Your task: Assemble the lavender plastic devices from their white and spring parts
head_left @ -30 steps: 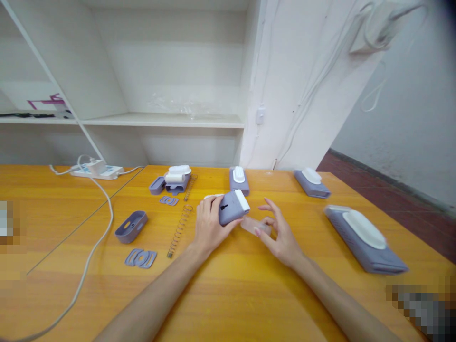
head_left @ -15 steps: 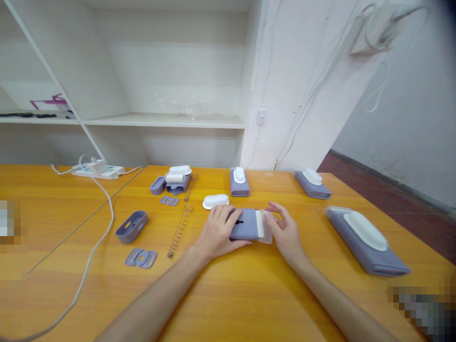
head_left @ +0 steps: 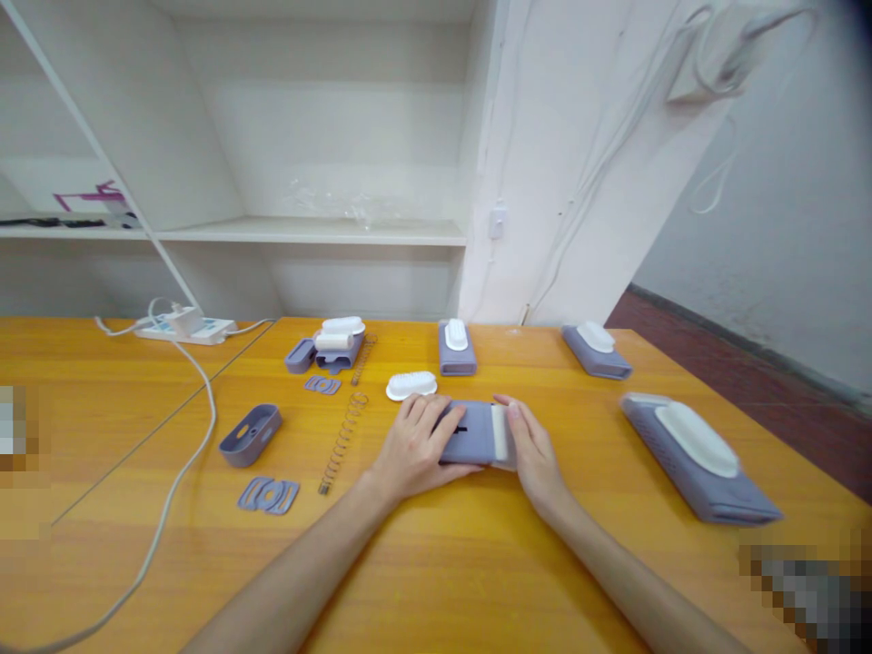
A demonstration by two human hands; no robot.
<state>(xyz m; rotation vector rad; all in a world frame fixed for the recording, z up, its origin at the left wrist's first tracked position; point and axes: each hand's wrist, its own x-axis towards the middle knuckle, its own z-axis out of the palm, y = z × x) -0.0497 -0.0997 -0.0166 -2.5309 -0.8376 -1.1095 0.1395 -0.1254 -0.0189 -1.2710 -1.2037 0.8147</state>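
Observation:
A purple-grey plastic case (head_left: 475,436) lies on its side before me, with a small dark slot in its upper face. My left hand (head_left: 419,443) is wrapped round its left end, thumb along the near side. A white part (head_left: 500,434) with a clear-looking edge sticks out of the case's right end. My right hand (head_left: 538,454) is closed against that end, fingers at the far side and palm near the white part. Just behind my left hand rests a white ribbed oval piece (head_left: 411,385).
Left lie a coil spring (head_left: 344,445), flat purple-grey rings (head_left: 269,495) and an oval cup (head_left: 251,436). More parts (head_left: 339,350) sit behind. White-topped purple-grey cases (head_left: 456,348) stand at the back and right (head_left: 701,463). A white cable (head_left: 181,495) runs from a power strip (head_left: 183,325).
My right hand has moved in closer, its fingers straightening and pressing against the white end. My left hand keeps its hold on the case. The view has shifted slightly.

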